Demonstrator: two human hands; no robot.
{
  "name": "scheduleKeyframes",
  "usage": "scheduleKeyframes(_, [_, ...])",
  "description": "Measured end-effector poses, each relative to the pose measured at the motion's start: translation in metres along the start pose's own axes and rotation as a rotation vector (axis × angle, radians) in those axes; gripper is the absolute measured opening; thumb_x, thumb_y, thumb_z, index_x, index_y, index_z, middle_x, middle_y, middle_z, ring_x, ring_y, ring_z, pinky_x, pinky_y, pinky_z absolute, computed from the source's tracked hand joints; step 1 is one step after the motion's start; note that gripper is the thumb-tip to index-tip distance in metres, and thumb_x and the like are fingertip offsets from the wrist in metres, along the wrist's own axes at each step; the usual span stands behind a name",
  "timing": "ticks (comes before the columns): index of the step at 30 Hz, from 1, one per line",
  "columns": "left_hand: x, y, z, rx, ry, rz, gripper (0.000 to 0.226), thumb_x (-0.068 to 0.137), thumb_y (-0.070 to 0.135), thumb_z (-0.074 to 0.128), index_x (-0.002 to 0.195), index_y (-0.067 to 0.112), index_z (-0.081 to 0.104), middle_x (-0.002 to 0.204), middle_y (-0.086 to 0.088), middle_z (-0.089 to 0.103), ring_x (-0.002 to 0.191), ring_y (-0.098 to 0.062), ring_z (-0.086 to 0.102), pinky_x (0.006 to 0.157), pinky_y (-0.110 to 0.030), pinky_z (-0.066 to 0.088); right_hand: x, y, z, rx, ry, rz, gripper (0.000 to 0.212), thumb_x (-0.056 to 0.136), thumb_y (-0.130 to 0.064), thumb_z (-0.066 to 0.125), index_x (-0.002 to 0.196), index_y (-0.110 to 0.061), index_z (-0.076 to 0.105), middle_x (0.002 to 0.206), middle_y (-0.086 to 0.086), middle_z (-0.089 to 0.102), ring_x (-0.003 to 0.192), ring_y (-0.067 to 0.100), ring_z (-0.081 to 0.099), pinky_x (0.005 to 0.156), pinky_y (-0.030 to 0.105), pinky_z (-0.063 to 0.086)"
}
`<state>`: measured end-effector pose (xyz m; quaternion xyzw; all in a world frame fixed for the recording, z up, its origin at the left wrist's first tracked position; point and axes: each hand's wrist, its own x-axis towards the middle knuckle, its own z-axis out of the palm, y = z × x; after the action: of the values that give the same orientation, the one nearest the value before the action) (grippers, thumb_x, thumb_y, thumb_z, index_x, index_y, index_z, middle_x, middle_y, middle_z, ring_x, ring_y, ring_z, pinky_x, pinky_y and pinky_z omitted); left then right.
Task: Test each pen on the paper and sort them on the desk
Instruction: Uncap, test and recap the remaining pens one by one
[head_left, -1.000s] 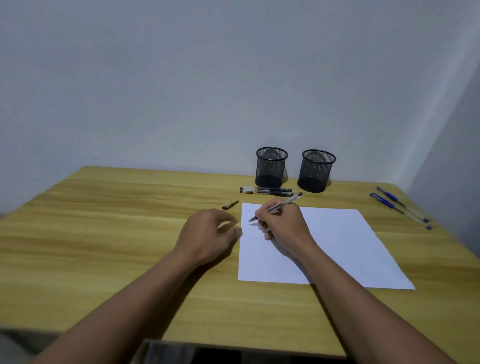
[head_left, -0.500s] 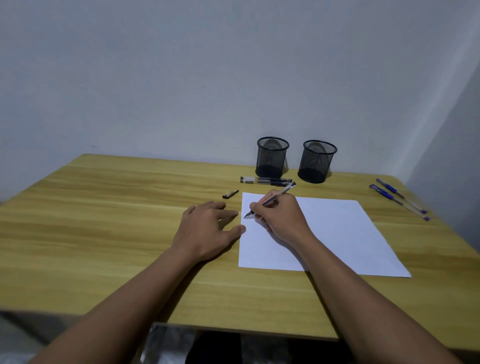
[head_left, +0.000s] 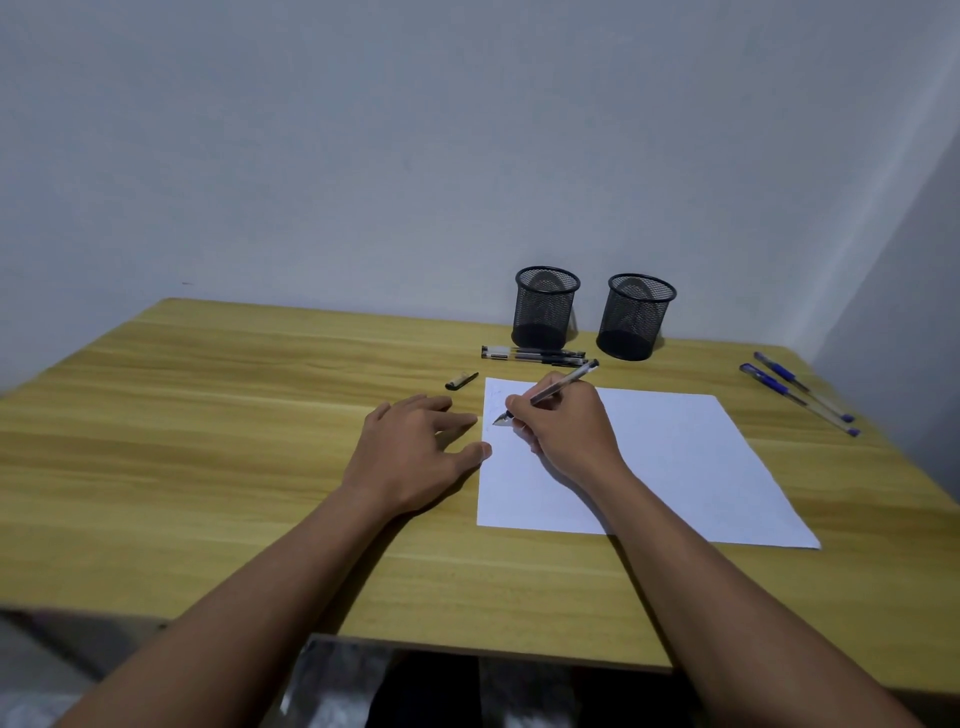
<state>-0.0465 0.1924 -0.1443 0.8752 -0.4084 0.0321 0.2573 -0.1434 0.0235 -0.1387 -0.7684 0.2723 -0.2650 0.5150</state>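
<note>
A white sheet of paper (head_left: 670, 467) lies on the wooden desk (head_left: 208, 441). My right hand (head_left: 566, 431) grips a clear black-ink pen (head_left: 558, 388), its tip touching the paper's upper left corner beside faint marks. My left hand (head_left: 415, 452) lies flat on the desk with fingers spread, its thumb on the paper's left edge. A black pen cap (head_left: 461, 381) rests just beyond my left hand. Two black pens (head_left: 535, 356) lie side by side behind the paper. Two blue pens (head_left: 795, 397) lie at the far right.
Two black mesh pen cups (head_left: 545, 307) (head_left: 636, 317) stand at the back of the desk against the white wall. The desk's right edge runs close to the blue pens. The near desk edge lies below my forearms.
My left hand has opened from a loose fist and flattened beside the paper. My right hand has brought the pen tip down to the paper's upper left corner. The camera has tilted slightly.
</note>
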Motion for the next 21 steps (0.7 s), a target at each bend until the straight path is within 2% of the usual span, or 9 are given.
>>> scheduleKeyframes(9, [-0.0003, 0.0005, -0.0003, -0.013, 0.007, -0.002, 0.056, 0.078, 0.071, 0.054, 0.125, 0.044, 0.064, 0.147, 0.009, 0.052, 0.141, -0.011, 0.038, 0.115, -0.048, 0.028, -0.0008, -0.0013, -0.0026, 0.016, 0.007, 0.014, 0.013, 0.088, -0.018, 0.074, 0.083, -0.007, 0.068, 0.06, 0.007, 0.069, 0.052, 0.017, 0.062, 0.052, 0.03, 0.051])
scheduleKeyframes(16, [-0.0015, 0.0013, -0.001, -0.014, 0.017, -0.002, 0.054, 0.078, 0.07, 0.056, 0.124, 0.043, 0.065, 0.146, 0.009, 0.053, 0.14, -0.011, 0.04, 0.114, -0.046, 0.029, -0.0026, -0.0047, -0.0048, -0.014, 0.042, 0.022, 0.012, 0.09, -0.017, 0.073, 0.084, -0.009, 0.067, 0.065, 0.007, 0.07, 0.051, 0.014, 0.062, 0.051, 0.024, 0.05])
scheduleKeyframes(21, [-0.0021, 0.0031, -0.0017, -0.012, 0.028, -0.002, 0.052, 0.079, 0.068, 0.059, 0.123, 0.042, 0.066, 0.146, 0.008, 0.053, 0.139, -0.011, 0.041, 0.114, -0.044, 0.03, -0.0029, -0.0051, -0.0053, -0.041, 0.063, 0.026, 0.014, 0.09, -0.018, 0.071, 0.077, -0.011, 0.067, 0.063, 0.008, 0.071, 0.05, 0.016, 0.061, 0.053, 0.028, 0.052])
